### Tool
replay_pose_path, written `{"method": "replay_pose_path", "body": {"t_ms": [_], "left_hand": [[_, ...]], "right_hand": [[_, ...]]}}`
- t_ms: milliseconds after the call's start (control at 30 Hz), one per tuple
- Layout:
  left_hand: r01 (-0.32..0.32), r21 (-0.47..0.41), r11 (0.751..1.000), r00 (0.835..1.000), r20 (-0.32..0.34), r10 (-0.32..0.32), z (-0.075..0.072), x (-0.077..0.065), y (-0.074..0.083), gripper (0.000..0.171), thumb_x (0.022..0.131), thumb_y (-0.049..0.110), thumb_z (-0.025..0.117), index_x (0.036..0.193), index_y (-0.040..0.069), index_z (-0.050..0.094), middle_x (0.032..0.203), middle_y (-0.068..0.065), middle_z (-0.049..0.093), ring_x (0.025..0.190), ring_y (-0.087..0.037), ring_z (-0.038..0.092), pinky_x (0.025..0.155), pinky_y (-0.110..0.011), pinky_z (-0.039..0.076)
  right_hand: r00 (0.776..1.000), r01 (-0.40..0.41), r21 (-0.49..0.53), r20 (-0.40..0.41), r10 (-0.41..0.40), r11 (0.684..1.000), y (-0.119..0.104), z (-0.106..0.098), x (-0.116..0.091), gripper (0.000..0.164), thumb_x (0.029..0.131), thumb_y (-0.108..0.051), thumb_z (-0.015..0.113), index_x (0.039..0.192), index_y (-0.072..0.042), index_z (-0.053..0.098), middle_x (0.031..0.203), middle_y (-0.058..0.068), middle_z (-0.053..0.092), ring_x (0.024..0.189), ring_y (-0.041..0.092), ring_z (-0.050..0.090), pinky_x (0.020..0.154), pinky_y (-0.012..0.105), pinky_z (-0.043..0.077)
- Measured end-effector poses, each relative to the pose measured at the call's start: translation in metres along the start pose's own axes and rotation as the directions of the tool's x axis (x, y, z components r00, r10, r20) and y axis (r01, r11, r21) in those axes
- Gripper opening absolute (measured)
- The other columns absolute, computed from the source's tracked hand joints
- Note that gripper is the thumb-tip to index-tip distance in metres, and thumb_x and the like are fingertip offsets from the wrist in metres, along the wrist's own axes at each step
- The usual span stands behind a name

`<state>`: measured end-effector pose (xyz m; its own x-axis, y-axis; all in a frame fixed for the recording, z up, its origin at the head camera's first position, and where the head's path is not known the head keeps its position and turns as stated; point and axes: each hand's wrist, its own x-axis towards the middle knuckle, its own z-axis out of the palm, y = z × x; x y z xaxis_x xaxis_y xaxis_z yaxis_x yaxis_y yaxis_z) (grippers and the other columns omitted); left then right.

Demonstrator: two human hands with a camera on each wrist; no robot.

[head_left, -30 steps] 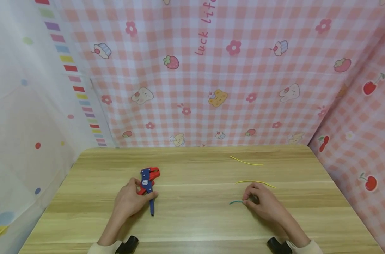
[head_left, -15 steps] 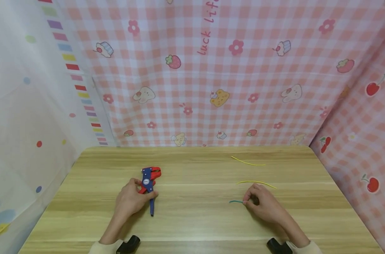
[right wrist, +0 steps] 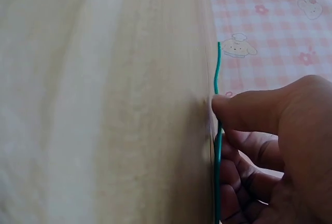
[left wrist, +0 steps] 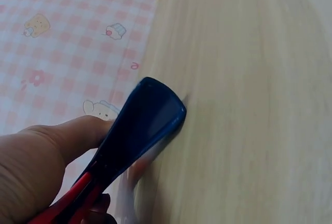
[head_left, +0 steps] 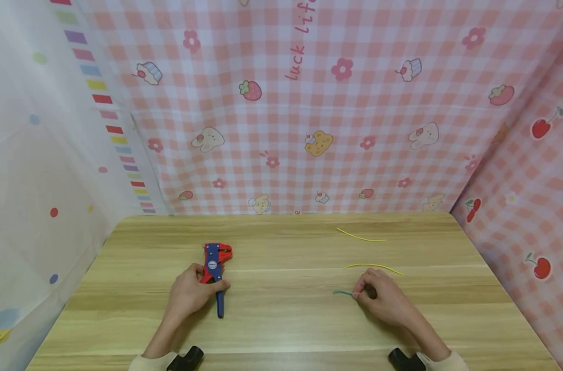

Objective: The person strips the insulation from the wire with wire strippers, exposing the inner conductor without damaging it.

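Observation:
My left hand [head_left: 191, 289] grips a red and blue wire stripper [head_left: 212, 256] on the left side of the table, its head pointing toward the back. The thumb lies across the blue handle [left wrist: 142, 120], which fills the middle of the left wrist view. Over at the right, my right hand [head_left: 382, 294] pinches a short green wire [head_left: 342, 292] between thumb and fingertips. One wire end sticks out to the left in the head view. In the right wrist view the green wire [right wrist: 217, 71] runs past the thumb and down along the curled fingers.
Two yellow wires lie beyond my right hand: a farther wire [head_left: 361, 237] and a nearer wire [head_left: 369, 265] close to the knuckles. The wooden table [head_left: 281, 319] ends at a pink checked curtain [head_left: 281, 123]. Printed cloth also hangs on both sides.
The wire stripper has tilted slightly in my left hand, its handle end shifting a little left. My right hand and the green wire have moved slightly left. The yellow wires lie as before.

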<state>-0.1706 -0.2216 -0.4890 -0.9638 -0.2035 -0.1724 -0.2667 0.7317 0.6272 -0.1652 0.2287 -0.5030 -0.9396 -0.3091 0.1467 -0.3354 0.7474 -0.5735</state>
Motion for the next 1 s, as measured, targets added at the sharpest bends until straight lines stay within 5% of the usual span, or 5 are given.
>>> {"method": "replay_pose_path", "body": {"t_ms": [567, 767, 1000], "left_hand": [[-0.003, -0.203, 0.979, 0.999, 0.040, 0.011, 0.0026, 0.0011, 0.0056, 0.059, 0.075, 0.036, 0.091, 0.109, 0.001, 0.057, 0.091, -0.009, 0.064, 0.078, -0.019, 0.055, 0.063, -0.028, 0.042], [-0.028, -0.354, 0.935, 0.995, 0.077, 0.059, 0.0062, 0.0023, 0.0055, 0.053, 0.078, 0.022, 0.090, 0.116, 0.001, 0.059, 0.097, -0.007, 0.076, 0.075, -0.013, 0.057, 0.061, -0.024, 0.039], [-0.012, -0.515, 0.857, 0.980, 0.165, 0.113, 0.0092, 0.0017, 0.0042, 0.049, 0.085, 0.015, 0.084, 0.124, -0.003, 0.062, 0.087, 0.000, 0.073, 0.061, -0.008, 0.054, 0.050, -0.021, 0.043]], "right_hand": [[0.996, -0.087, 0.092, -0.025, 0.090, 0.992, -0.0025, 0.0001, 0.0031, 0.010, 0.097, -0.015, 0.070, 0.092, -0.019, 0.063, 0.080, -0.008, 0.057, 0.074, 0.004, 0.050, 0.065, 0.020, 0.044], [0.994, -0.094, 0.146, -0.049, 0.102, 0.985, -0.0016, 0.0002, 0.0039, 0.007, 0.099, -0.014, 0.068, 0.095, -0.018, 0.064, 0.082, -0.006, 0.059, 0.073, 0.005, 0.051, 0.064, 0.020, 0.045], [0.990, -0.072, 0.146, -0.110, 0.089, 0.987, 0.0013, 0.0009, 0.0044, 0.004, 0.098, -0.018, 0.070, 0.096, -0.016, 0.072, 0.080, -0.008, 0.063, 0.072, 0.002, 0.050, 0.065, 0.020, 0.044]]}}
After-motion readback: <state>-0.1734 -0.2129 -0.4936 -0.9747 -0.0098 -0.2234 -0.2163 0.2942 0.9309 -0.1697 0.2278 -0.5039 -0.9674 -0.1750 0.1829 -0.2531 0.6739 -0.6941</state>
